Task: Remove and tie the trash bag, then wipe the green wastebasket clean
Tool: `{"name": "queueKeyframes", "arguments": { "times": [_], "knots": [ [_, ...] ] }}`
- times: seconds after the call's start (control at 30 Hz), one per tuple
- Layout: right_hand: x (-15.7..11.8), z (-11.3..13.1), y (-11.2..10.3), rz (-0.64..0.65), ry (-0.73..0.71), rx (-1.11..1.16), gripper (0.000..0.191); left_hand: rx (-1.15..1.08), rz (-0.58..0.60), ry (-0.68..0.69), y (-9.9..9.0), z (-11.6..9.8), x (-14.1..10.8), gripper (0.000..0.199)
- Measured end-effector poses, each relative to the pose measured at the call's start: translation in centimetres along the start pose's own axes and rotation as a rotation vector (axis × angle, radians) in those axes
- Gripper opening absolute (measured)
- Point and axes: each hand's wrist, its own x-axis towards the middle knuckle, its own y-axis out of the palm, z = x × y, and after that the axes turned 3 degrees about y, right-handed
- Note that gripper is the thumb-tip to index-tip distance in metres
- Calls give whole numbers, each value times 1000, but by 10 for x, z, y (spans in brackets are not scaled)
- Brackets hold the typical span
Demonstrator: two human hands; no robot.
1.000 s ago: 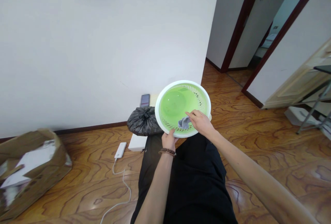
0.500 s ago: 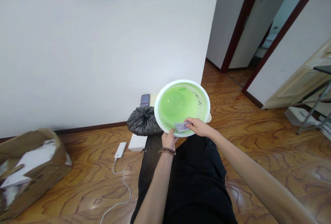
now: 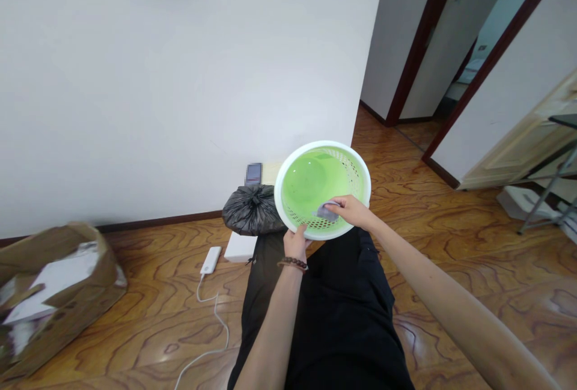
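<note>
A white-rimmed colander basket (image 3: 285, 210) with a green inside and a band of holes is held above my knees. My left hand (image 3: 295, 242) grips its near rim, thumb on top and the other fingers hidden underneath. Over the lower right of the basket's inside, my right hand (image 3: 354, 211) pinches a grey cloth (image 3: 327, 212) between closed fingers. Part of the cloth hangs down toward the perforated wall; whether it touches there I cannot tell.
Left of the basket sits a tied black plastic bag (image 3: 255, 213), with a phone (image 3: 253, 173) behind it. A white power bank (image 3: 210, 260) with a cable lies on the wooden floor. An open cardboard box (image 3: 76, 309) stands at far left. A white wall (image 3: 180, 77) rises ahead.
My right hand has lifted the cloth from the near rim and moved it slightly right, further over the inside. The basket has shifted a little to the right with my left hand still on it.
</note>
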Motion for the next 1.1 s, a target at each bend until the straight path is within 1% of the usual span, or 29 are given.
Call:
{"name": "queueKeyframes", "arguments": {
  "times": [0.13, 0.2, 0.23, 0.3, 0.37, 0.53, 0.6, 0.7, 0.87, 1.0, 1.1],
  "knots": [
    [-4, -9, 5, 254, 15, -47, 36, 7, 15, 9, -1, 0, 0, 24],
    [-4, -13, 6, 327, 43, -65, 34, 1, 17, 12, 0, 1, 0, 23],
    [-4, -14, 6, 336, 51, -73, 33, -4, 16, 12, 0, 1, 0, 23],
    [-2, -17, 8, 308, 56, -98, 35, -10, 16, 14, 0, 2, 0, 23],
    [1, -19, 12, 242, 49, -141, 36, -9, 19, 17, -1, 3, 1, 23],
    [10, -26, 34, 76, 51, -389, 30, 19, 11, 1, -1, 1, 0, 22],
    [13, -32, 43, 40, 57, -482, 26, 29, 5, -5, -1, 0, -1, 22],
    [15, -40, 51, 32, 81, -594, 22, 32, 11, 2, -1, 1, 0, 22],
    [13, -43, 54, 53, 182, -685, 37, 41, 15, 2, -2, 5, 2, 22],
    [12, -39, 51, 77, 229, -728, 30, 51, 9, 5, -1, 5, 1, 21],
    [13, -37, 41, -22, 233, -650, 26, 49, 7, -6, 0, 3, 0, 22]
  ]
}}
